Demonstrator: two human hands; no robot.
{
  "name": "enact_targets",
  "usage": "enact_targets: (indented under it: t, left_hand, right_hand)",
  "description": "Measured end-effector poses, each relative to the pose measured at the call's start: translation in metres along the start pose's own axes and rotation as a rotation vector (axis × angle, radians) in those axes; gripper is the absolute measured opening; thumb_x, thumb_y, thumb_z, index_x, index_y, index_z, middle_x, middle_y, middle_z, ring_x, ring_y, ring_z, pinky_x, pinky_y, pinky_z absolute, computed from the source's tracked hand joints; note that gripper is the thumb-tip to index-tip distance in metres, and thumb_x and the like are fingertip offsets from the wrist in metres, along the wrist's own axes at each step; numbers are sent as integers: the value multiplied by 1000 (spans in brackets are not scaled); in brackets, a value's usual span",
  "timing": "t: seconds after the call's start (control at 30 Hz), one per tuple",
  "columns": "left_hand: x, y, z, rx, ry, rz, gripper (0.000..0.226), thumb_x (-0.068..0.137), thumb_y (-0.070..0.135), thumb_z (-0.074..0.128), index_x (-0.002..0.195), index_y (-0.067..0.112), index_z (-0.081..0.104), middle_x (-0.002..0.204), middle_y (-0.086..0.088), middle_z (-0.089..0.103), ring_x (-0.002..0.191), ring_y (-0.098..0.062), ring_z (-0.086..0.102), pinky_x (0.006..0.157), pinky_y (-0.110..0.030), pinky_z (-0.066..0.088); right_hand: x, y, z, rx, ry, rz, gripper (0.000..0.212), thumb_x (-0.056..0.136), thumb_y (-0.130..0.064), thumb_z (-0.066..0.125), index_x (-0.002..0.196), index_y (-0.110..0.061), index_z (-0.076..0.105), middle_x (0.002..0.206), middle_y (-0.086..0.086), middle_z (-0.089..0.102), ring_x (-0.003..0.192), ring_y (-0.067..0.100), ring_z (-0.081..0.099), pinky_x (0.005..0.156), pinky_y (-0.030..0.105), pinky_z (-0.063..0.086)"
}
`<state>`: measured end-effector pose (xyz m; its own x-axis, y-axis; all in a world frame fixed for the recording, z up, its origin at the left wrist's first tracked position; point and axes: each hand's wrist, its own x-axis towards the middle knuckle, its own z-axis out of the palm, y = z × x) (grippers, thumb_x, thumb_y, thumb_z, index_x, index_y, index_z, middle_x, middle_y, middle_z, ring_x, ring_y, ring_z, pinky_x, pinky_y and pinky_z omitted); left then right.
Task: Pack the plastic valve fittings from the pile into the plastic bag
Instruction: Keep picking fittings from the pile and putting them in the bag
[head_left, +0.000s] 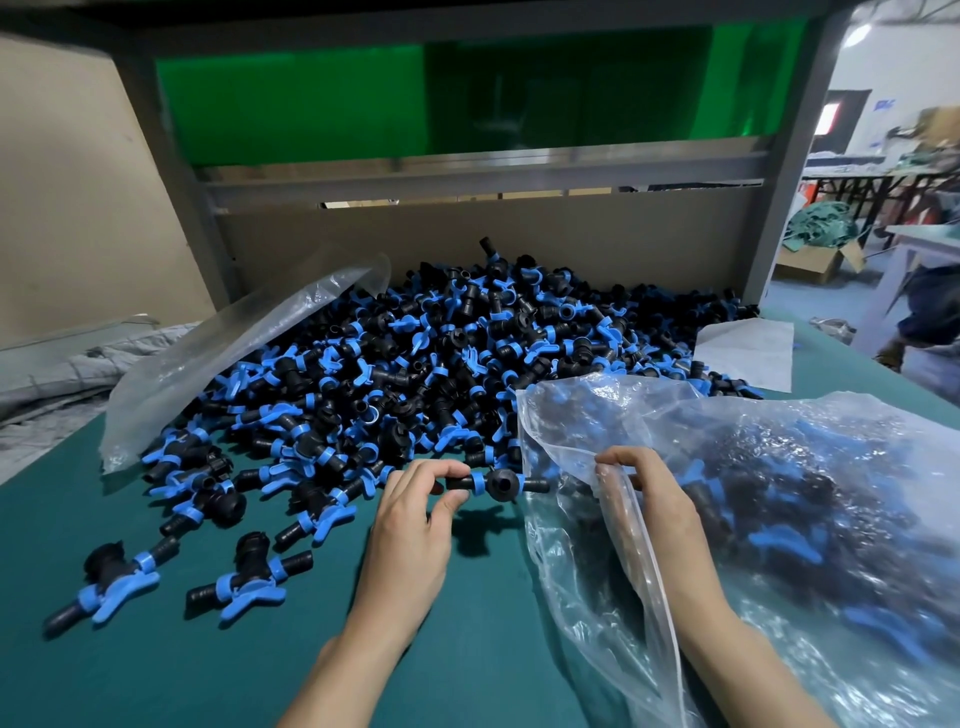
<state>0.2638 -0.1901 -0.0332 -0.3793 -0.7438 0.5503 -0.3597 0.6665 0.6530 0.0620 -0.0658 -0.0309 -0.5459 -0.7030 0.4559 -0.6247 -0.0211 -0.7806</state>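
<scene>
— Where is the fitting?
— The left hand (415, 519) pinches a fitting (500, 484) by one stub, thumb under and fingers over. It is at 6 o'clock of the pile (441, 364), above the table (156, 665).
— How does it lie?
— Its long axis runs 9 to 3 o'clock. The free stub points to 3, at the mouth of the bag (805, 493). The round socket faces the camera.
— And the right hand (652, 501)?
— It pinches the bag's rim, fingers curled, holding it up. The bag, at 3 to 5 o'clock, holds many fittings.
— Anything else?
— Two loose fittings (117, 579) lie at 8 o'clock, axes running 8 to 2. An empty bag (234, 358) lies at 10 o'clock against the pile.
</scene>
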Motion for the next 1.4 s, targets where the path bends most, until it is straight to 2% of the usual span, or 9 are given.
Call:
enact_targets:
  t: [0.23,0.4,0.57,0.7,0.8,0.9,1.03,1.23,1.4]
  left_hand:
    - [0,6,-2,-62,14,-39,26,94,18,61,98,44,57,109,35,55,111,10,48,86,0,31]
    - [5,9,-5,-474,46,-309,24,95,20,63,95,43,66,98,17,69,84,-3,60,67,-5,41]
    - [11,5,-8,-708,45,-392,25,95,14,61,98,37,71,94,19,71,83,4,60,76,-13,45]
    - [12,2,-5,-871,129,-497,30,92,3,61,92,31,73,85,16,69,87,-8,59,78,-26,45]
    - [13,4,-6,-971,156,-537,22,86,4,63,90,25,69,78,13,68,82,-9,60,76,-27,44]
    - [14,7,-8,-1038,152,-548,20,82,9,63,97,22,65,75,11,68,75,-5,62,74,-26,43]
    - [13,7,-10,-865,162,-459,17,95,13,59,109,22,64,87,12,71,78,-1,61,75,-21,47]
    - [7,14,-12,-335,345,-160,18,94,24,62,101,40,59,97,14,63,90,-8,59,78,-12,44]
    - [3,16,-8,-100,323,24,15,95,26,59,109,30,60,104,18,53,102,-7,57,87,-9,38]
  right_hand:
    - [-1,0,0,-1,0,-5,21,93,-53,47,110,-42,52,100,-27,59,87,-3,58,65,26,45]
    - [-1,0,0,-12,2,-8,25,89,-55,44,110,-43,52,100,-28,59,87,-4,57,64,25,44]
    - [-1,0,0,-4,-4,-1,29,87,-58,43,110,-43,52,102,-27,59,87,-3,58,65,27,45]
    - [-1,-2,-1,2,-2,-1,24,90,-55,45,110,-42,52,101,-27,59,85,-1,58,66,27,46]
    - [-1,-1,-1,18,-9,17,15,94,-41,53,109,-41,53,99,-24,60,83,1,58,66,29,46]
    - [-1,-1,-2,12,-16,20,16,95,-38,53,110,-41,53,99,-26,59,83,1,58,67,29,47]
    - [-1,1,-2,1,-23,18,17,95,-35,55,109,-45,52,100,-28,59,84,-1,59,67,28,47]
    - [-1,2,-1,5,-11,15,16,95,-41,52,111,-42,52,102,-26,60,85,-1,59,66,29,47]
    - [0,1,-1,21,-8,0,18,95,-48,50,111,-40,53,102,-24,60,86,0,59,67,28,46]
